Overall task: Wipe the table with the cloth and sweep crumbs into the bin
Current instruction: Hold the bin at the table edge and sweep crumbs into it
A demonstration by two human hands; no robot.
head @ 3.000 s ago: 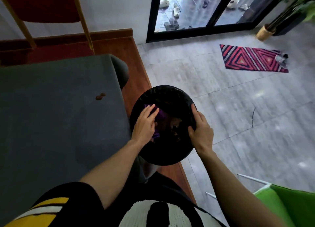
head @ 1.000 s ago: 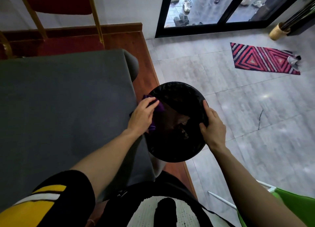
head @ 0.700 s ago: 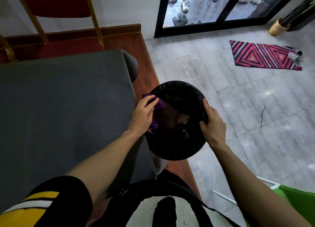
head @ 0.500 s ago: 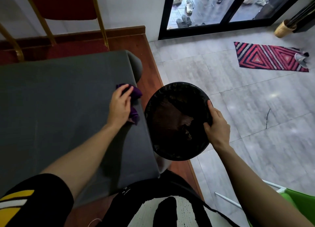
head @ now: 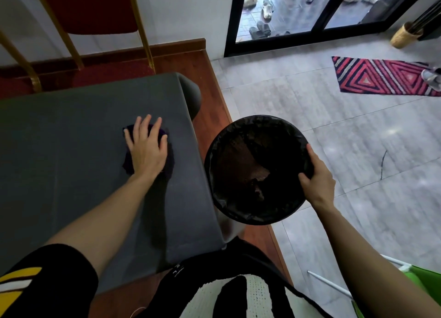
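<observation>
Pressing the purple cloth (head: 167,160) onto the table (head: 59,138) beneath spread left-hand fingers (head: 140,129).

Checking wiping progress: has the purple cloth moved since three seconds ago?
Yes. The purple cloth has gone from over the round black bin onto the grey table, flattened under the left hand.

1. Cloth (head: 168,161) lies on the table (head: 71,138), near its right edge, under the flat left hand (head: 146,148).
2. Bin (head: 257,169) sits right of the table, just beside it.
3. Right hand (head: 316,180) grips the bin's right rim.
4. Chair (head: 90,14) stands behind the table.
</observation>
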